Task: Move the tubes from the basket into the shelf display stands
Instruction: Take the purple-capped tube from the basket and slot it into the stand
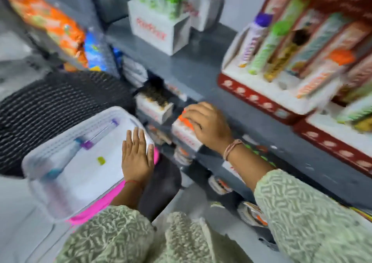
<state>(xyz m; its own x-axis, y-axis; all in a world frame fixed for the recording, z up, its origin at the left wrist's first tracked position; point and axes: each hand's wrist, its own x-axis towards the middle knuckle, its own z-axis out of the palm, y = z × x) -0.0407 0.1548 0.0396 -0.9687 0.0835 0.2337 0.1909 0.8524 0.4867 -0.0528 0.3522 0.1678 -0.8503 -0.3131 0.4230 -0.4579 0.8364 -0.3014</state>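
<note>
A white plastic basket (66,136) sits at the left centre. It holds a few tubes: one with a purple cap (87,144), another purple-capped one (114,122), a blue-capped one (53,173) and a small yellow-green cap (101,160). My left hand (136,158) lies flat and open on the basket's right side. My right hand (207,125) reaches to a lower shelf, fingers curled on an orange-capped tube (184,116) at the top of a white display stand (185,138). The whole view is motion-blurred.
A stand of dark-capped tubes (155,105) stands left of the orange one. A stand of green-capped tubes (159,31) is on the grey shelf above. A red-and-white tray of tall tubes (261,99) fills the right. A black woven seat (60,101) and a pink edge (100,204) lie by the basket.
</note>
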